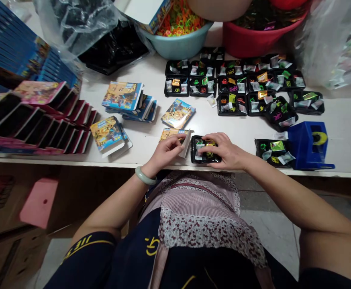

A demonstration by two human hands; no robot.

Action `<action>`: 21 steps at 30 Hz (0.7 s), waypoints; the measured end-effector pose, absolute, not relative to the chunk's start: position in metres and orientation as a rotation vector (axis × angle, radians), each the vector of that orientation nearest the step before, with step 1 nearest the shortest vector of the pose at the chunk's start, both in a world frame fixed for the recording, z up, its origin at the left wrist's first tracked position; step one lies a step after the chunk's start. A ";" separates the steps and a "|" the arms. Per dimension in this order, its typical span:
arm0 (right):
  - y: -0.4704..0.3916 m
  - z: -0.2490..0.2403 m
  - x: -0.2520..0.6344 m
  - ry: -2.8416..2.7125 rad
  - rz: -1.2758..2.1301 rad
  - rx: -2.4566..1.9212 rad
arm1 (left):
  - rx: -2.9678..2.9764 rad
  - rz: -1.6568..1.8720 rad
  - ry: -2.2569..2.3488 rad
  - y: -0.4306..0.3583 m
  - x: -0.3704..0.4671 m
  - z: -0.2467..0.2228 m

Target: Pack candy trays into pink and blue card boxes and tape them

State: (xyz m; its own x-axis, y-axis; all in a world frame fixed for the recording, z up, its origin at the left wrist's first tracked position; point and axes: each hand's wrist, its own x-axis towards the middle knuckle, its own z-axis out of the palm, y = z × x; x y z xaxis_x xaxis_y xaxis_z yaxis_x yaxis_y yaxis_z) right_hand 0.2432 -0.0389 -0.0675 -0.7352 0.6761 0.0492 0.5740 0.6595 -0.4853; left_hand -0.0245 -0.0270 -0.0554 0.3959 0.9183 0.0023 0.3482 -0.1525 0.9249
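Note:
At the table's front edge, my left hand has its fingers closed on a small printed box, whose open end faces right. Just beside that opening lies a black tray holding small packets and coloured pieces. My right hand rests over the tray's right part, fingers and thumb gripping it from above. Behind my left hand lies another printed box. Farther left are a stack of blue boxes and a box with an open flap.
Many filled black trays stand in rows at the back right. A blue tape dispenser stands beside one tray. A light blue basin and a red basin stand behind. Pink boxes are piled at left.

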 end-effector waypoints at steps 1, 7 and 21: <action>-0.040 -0.068 0.240 -2.648 0.656 -1.001 | 1.702 0.744 1.105 -0.027 -0.024 -0.056; -0.039 -0.084 0.224 -2.633 0.564 -1.084 | 1.658 0.709 1.094 -0.027 -0.017 -0.067; -0.044 -0.105 0.206 -2.508 0.519 -1.238 | 1.627 0.687 1.114 -0.020 -0.013 -0.088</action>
State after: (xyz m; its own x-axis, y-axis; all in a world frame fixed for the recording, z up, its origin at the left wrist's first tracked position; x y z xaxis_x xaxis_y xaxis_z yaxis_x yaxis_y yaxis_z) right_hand 0.2060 -0.0440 -0.1053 -0.5859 0.8039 0.1026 0.6972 0.5645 -0.4419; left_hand -0.0132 -0.0199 -0.0876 0.4130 0.9072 -0.0806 0.3354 -0.0692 0.9395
